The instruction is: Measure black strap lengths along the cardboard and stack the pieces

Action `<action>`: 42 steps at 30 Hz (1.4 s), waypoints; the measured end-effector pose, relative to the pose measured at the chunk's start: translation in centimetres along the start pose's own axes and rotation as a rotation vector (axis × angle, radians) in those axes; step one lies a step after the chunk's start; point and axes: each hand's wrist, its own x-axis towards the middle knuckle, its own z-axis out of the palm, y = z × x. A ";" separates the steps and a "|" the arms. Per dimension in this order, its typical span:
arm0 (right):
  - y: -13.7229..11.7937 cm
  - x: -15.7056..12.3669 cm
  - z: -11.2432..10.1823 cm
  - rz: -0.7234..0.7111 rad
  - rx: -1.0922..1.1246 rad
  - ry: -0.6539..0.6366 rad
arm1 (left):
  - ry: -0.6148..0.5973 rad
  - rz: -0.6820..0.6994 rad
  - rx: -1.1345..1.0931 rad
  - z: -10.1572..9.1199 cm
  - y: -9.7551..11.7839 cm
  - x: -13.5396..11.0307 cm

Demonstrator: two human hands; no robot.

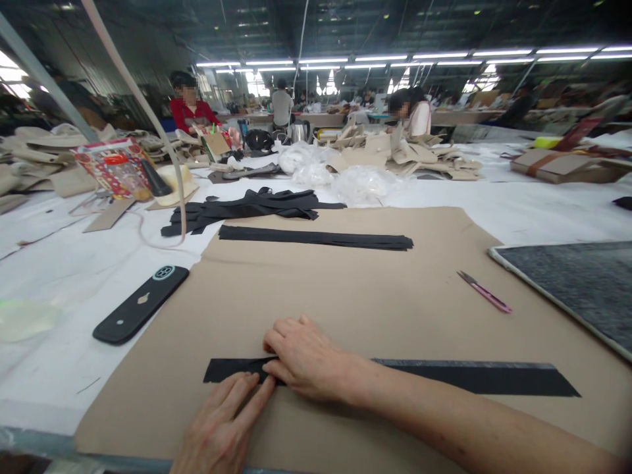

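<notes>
Left hand [220, 424] open, fingertips on black strip [503, 379] | right hand [311, 361] curled on it, pinch can't tell | strip near surface [44, 375] front edge, long axis roughly parallel, mostly rightward of hands

2 bare hands [316, 362], bare forearm [434, 403]

From where I stand, I can't read one word, number or brand on this table [39, 382]. The black phone [131, 313], lying just beside the brown sheet's [296, 289] left edge, carries a small pale mark [143, 298] and a light dot [120, 322], neither one legible. The red patterned packet [101, 168], farther from the table's near edge, bears print too blurred to make out.
</notes>
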 end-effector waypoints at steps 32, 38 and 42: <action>0.9 -0.9 1.8 -0.150 -0.018 0.066 | 0.081 -0.135 -0.166 -0.3 -5.4 -1.7; 1.3 -1.5 1.8 -0.295 -0.180 0.068 | 0.004 -0.085 -0.118 -0.7 -5.2 -1.9; 1.4 -1.8 1.9 -0.340 -0.244 0.103 | -0.077 -0.106 -0.113 -0.8 -5.1 -1.6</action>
